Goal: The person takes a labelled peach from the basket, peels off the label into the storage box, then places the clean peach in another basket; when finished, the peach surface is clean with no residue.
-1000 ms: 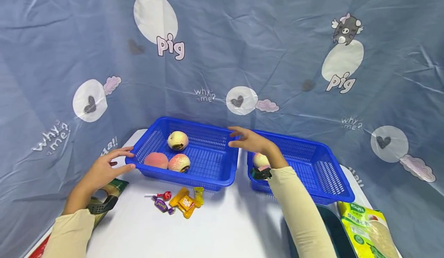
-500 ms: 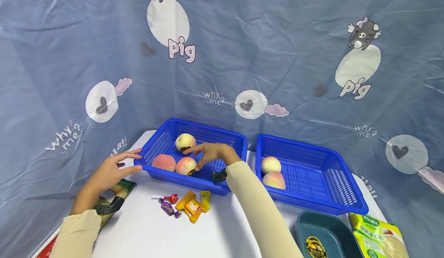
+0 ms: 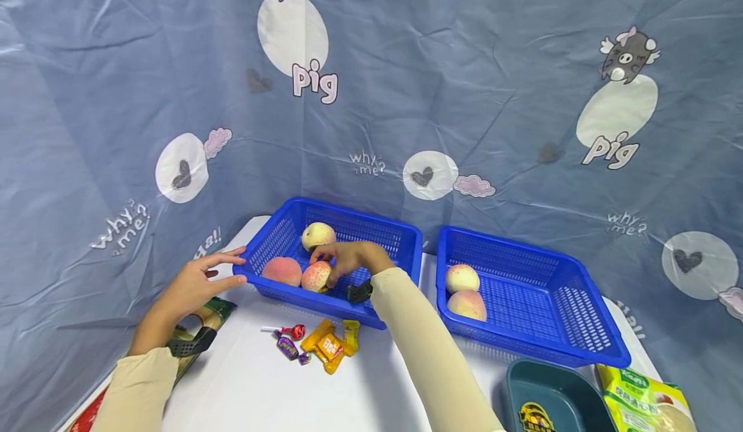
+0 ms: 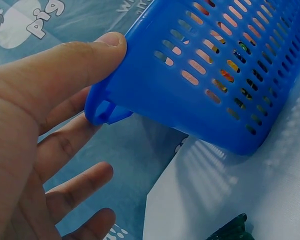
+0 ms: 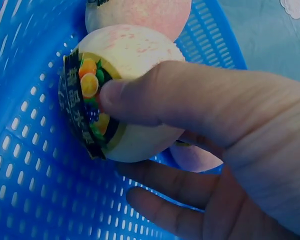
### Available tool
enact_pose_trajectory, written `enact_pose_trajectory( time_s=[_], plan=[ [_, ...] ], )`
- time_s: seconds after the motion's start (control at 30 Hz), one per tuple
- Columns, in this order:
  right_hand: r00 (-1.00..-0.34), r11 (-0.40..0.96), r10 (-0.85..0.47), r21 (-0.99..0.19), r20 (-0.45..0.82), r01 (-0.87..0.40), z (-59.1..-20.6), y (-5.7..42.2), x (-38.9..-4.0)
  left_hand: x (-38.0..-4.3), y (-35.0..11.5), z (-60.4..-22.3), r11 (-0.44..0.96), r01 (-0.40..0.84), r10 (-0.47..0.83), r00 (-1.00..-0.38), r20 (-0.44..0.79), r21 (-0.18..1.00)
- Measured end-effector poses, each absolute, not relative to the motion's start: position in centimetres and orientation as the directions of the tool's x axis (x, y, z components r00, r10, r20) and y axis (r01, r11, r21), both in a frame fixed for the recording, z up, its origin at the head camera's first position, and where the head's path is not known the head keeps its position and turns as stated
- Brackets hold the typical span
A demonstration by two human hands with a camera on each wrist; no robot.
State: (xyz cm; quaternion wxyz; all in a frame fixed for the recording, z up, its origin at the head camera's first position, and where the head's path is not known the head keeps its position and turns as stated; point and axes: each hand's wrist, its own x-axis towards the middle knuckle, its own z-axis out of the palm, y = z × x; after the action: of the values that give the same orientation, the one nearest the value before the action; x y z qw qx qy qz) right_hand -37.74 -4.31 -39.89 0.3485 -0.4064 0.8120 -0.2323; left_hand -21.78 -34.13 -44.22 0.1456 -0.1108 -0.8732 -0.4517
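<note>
In the left blue basket (image 3: 371, 229), my right hand (image 3: 351, 258) grips a speckled cream-and-pink peach (image 3: 315, 276). The right wrist view shows its thumb pressed on the peach's fruit-printed label (image 5: 92, 95), fingers reaching beneath. A redder peach (image 3: 282, 270) lies beside it, and a pale yellow peach (image 3: 318, 235) sits behind, partly covered by the hand. My left hand (image 3: 188, 290) holds the same basket at its left end. Seen from the left wrist, the thumb is on the rim (image 4: 125, 65), with fingers at the looped handle (image 4: 102, 111) and the others spread.
A second blue basket (image 3: 540, 348) to the right holds two peaches (image 3: 466, 305). In front lie a lollipop (image 3: 296, 332) and wrapped candies (image 3: 329, 347). A dark green tub (image 3: 522, 374) and a yellow Knorr packet (image 3: 644, 396) stand front right. Another packet (image 3: 217, 313) lies by the left forearm.
My right hand has come left from between the baskets, down into the left one, and has closed on the speckled peach. The left hand stays at the basket's end. The view has shifted slightly.
</note>
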Motion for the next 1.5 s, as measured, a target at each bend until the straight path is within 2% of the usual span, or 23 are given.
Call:
enact_pose_trajectory(
  time_s=[0.33,0.43,0.53,0.67,0.83,1.03,1.13,1.3,1.5],
  plan=[
    [-0.502,0.557,-0.799,-0.721,-0.332,-0.411,-38.6,-0.6,-37.9,-22.8,-32.9,-44.1,0.551,0.33,0.082,-0.935,0.344,0.766],
    [-0.518,0.515,-0.815,-0.735,-0.26,-0.441,-36.8,1.1,-37.3,-22.8,-32.8,-43.9,0.551,0.326,0.084,-0.938,0.337,0.769],
    [-0.534,0.471,-0.832,-0.697,-0.148,-0.541,-34.2,3.2,-36.0,-22.9,-33.0,-43.6,0.561,0.328,0.085,-0.936,0.341,0.76],
    [-0.509,0.409,-0.86,-0.645,-0.035,-0.646,-31.3,6.8,-33.1,-22.8,-33.7,-43.2,0.585,0.32,0.073,-0.936,0.345,0.745],
    [-0.441,0.313,-0.897,-0.698,0.005,-0.644,-31.4,12.1,-28.4,-22.3,-34.2,-43.6,0.58,0.306,0.052,-0.939,0.341,0.754],
    [-0.416,0.295,-0.908,-0.79,-0.056,-0.538,-35.0,17.4,-23.4,-22.0,-34.4,-43.9,0.604,0.301,0.048,-0.938,0.342,0.738],
    [-0.444,0.346,-0.889,-0.798,-0.111,-0.493,-37.0,19.1,-22.1,-22.0,-34.5,-43.8,0.613,0.308,0.05,-0.934,0.353,0.728],
    [-0.522,0.479,-0.827,-0.746,-0.208,-0.463,-40.0,20.1,-21.0,-21.6,-34.7,-43.8,0.609,0.305,0.049,-0.936,0.349,0.732],
    [-0.548,0.553,-0.78,-0.742,-0.302,-0.378,-41.7,20.7,-20.0,-21.5,-34.2,-44.2,0.618,0.289,0.062,-0.945,0.321,0.732]
  ],
)
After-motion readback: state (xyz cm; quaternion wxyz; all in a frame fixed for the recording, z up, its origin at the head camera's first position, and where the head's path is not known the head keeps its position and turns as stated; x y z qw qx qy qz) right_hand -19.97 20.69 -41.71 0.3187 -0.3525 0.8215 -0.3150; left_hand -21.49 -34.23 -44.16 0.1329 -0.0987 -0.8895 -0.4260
